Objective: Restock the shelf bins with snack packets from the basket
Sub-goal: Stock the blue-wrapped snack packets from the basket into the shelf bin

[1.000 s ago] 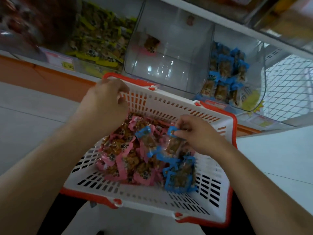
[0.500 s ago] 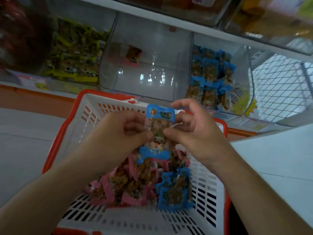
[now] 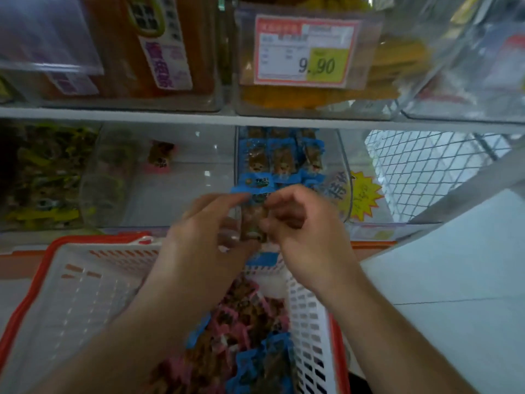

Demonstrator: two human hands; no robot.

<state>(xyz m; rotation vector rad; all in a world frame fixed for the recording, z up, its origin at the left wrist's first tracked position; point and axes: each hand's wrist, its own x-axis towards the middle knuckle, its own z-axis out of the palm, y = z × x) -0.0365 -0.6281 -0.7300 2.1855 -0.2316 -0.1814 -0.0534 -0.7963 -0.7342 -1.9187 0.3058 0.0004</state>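
Shelf bins (image 3: pixel 289 155) behind; hands pinch blue packet (image 3: pixel 253 220).

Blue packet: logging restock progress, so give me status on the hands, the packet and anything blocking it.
Both hands, left hand and right hand, pinch blue packet upright over basket. Blue bin directly behind, partly stocked. Nothing blocking.

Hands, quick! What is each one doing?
Left hand: pinching the blue snack packet.
Right hand: pinching the same packet.
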